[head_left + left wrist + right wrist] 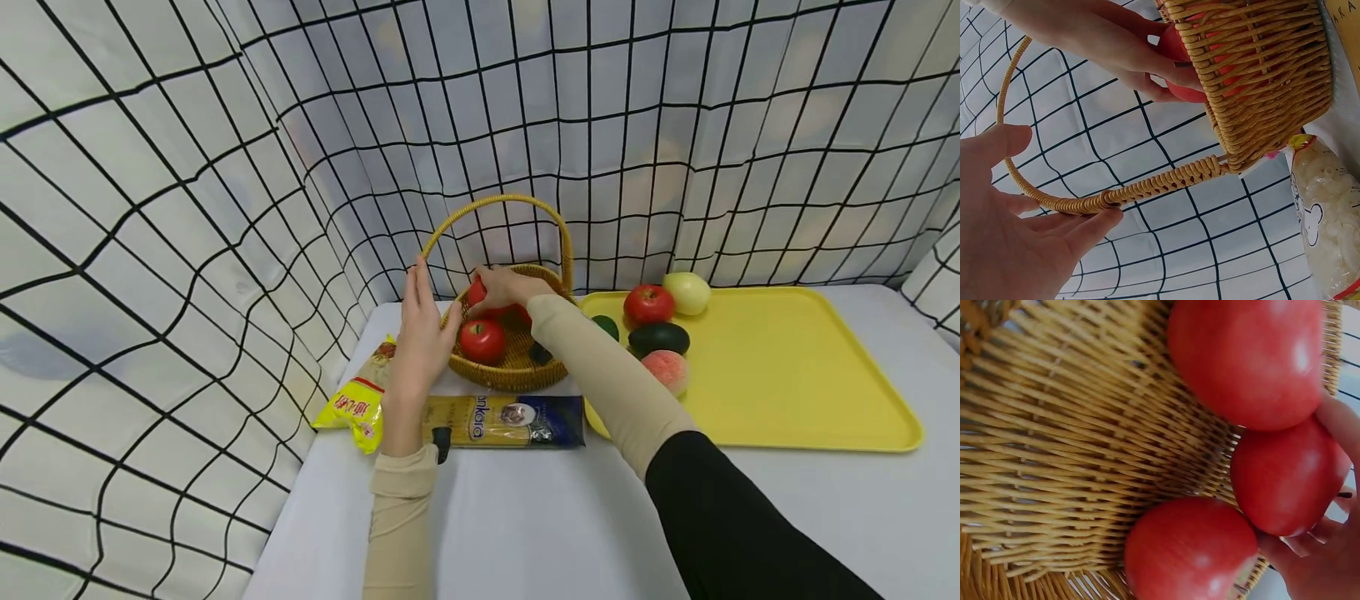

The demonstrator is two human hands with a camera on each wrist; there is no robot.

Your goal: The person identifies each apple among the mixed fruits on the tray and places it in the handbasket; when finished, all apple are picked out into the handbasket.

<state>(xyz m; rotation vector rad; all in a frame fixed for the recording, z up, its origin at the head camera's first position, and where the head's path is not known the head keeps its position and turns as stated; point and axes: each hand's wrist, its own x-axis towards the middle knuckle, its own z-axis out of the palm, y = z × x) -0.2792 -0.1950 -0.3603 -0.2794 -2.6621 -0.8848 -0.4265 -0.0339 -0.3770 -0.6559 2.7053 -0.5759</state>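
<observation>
1. Over the basket (510,367) rim, the right hand (504,287) has its fingers curled round a red apple (477,293); a loose grip could drop it onto the apples below.
2. Beside the basket, the left hand (422,333), fingers straight, touches the handle (1147,186); a push could tip it.

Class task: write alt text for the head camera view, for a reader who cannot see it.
A right hand grips a red fruit over a wicker basket while the open left hand steadies its side; a yellow tray of fruit sits alongside.
</observation>
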